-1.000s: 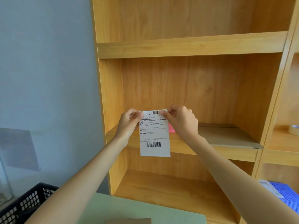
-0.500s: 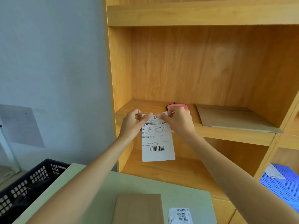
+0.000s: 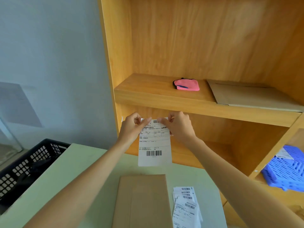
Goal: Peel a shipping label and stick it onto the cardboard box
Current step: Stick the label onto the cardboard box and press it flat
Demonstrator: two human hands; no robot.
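Note:
A white shipping label (image 3: 154,145) with barcodes hangs upright in the air, in front of the wooden shelf unit. My left hand (image 3: 132,127) pinches its top left corner and my right hand (image 3: 178,125) pinches its top right corner. Below the label, a flat brown cardboard box (image 3: 143,201) lies on the pale green table (image 3: 69,175). A small stack of more labels (image 3: 185,206) lies on the table just right of the box.
A black perforated crate (image 3: 24,167) stands left of the table. The wooden shelf unit (image 3: 164,97) behind holds a pink pouch (image 3: 186,85) and flat cardboard (image 3: 246,94). A blue plastic basket (image 3: 286,171) sits in a lower right compartment.
The view has tilted downward, bringing the table, box and label stack into sight. Both hands still hold the label by its top corners, now lower and nearer the table.

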